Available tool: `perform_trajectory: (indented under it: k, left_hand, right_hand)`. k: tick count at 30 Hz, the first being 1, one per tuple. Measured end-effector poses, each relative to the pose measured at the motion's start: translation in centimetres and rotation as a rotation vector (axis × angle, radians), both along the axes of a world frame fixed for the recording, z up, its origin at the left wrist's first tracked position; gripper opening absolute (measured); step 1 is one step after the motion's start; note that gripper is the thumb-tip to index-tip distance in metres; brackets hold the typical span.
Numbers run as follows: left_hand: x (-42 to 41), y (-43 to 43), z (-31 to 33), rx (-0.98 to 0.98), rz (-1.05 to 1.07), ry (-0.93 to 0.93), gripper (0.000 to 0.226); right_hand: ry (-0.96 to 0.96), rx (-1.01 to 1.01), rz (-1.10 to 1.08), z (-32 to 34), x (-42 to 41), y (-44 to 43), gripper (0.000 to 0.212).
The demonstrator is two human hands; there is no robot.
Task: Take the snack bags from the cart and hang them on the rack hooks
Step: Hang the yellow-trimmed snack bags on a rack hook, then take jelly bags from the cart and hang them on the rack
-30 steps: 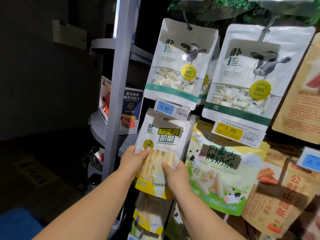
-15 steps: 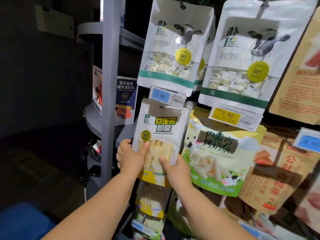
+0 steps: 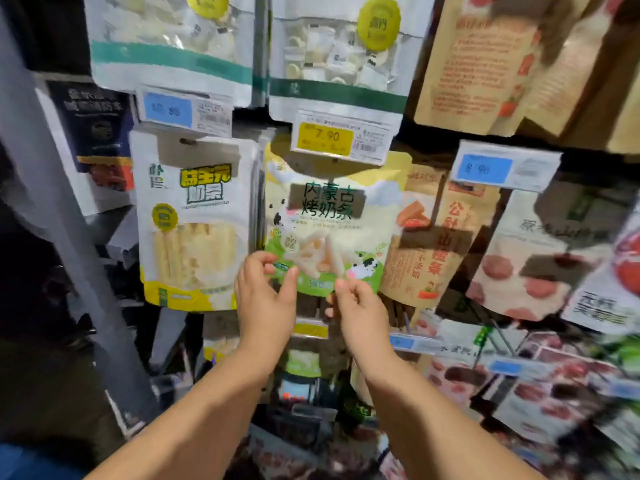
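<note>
Yellow price tag [image 3: 341, 137] overlaps top of green bag [image 3: 332, 216]

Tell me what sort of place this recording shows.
Most likely a shop's snack display: sealed packets such as the green bag hang in rows, with a yellow price tag and a blue price tag clipped above them.

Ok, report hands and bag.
Left hand pinches green bag's lower corner. Right hand at its bottom edge, grip unclear. Bag hanging; white bag close beside.
</note>
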State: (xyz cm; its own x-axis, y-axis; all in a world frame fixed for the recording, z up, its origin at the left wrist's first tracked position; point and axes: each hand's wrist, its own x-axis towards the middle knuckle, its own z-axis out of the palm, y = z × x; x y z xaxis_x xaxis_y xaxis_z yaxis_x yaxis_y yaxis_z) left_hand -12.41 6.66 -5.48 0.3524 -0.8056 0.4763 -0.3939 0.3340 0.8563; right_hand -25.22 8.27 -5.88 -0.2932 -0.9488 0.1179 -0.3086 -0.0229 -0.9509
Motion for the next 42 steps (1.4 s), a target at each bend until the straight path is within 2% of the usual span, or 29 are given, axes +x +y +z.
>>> perform_trajectory:
  k: [4,12,16,18,20,22,25,28,31,33,34,37,39,42]
  left_hand:
    - [-8.9,0.8,-2.9,0.106,-0.258,-0.042,0.022]
    - [-30.6,7.2,-6.8,0.23,-0.767,-0.286,0.01]
    - [-42.1,12.6,-8.7,0.291,-0.985,-0.324,0.016]
    - [-48.1,15.9,-9.8,0.322,-1.116,-0.336,0.012]
    - [-53.1,18.5,-11.2,0.367,-1.197,-0.394,0.025]
    - [-58.4,21.7,-12.2,0.43,-1.296,-0.449,0.027]
    - [-64.8,26.2,-13.7,0.444,-1.408,-0.658,0.017]
    - [-69.2,29.3,-15.5,0.401,-1.503,-0.857,0.02]
    - [-71.7,30.7,-17.1,0.206,-1.549,-1.164,0.026]
    - [-72.8,30.6,-17.9,0.03,-1.553,-1.394,0.032]
    - [-73.2,30.5,-18.2,0.014,-1.588,-1.475,0.033]
    - [-74.0,29.9,-19.5,0.076,-1.694,-1.613,0.039]
    - [-74.3,29.7,-20.0,0.007,-1.691,-1.679,0.044]
    - [-75.1,29.3,-20.2,-0.013,-1.712,-1.739,0.047]
  right_hand:
    - [0.031,0.031,-0.199,-1.8,-8.3,3.3,0.028]
    - [0.104,0.181,-0.59,-6.3,-29.2,13.8,0.031]
    - [0.165,0.273,-0.718,-7.9,-40.3,21.1,0.029]
    - [0.129,0.27,-0.797,-9.2,-46.0,25.0,0.026]
    - [0.09,0.3,-0.843,-10.2,-50.3,28.6,0.03]
    - [0.102,0.377,-0.88,-11.4,-54.7,32.9,0.031]
    - [0.089,0.48,-0.919,-13.4,-60.4,38.9,0.034]
    - [0.055,0.578,-0.953,-15.5,-64.2,44.1,0.029]
    - [0.026,0.635,-1.054,-17.4,-66.2,48.3,0.032]
    - [0.0,0.68,-1.106,-18.2,-66.6,50.5,0.025]
    - [-0.014,0.681,-1.112,-18.7,-66.7,51.4,0.021]
    - [-0.009,0.693,-1.098,-19.3,-66.9,52.8,0.017]
    - [0.016,0.705,-1.098,-19.3,-67.2,52.9,0.02]
    - [0.173,0.769,-1.034,-19.7,-67.6,52.2,0.032]
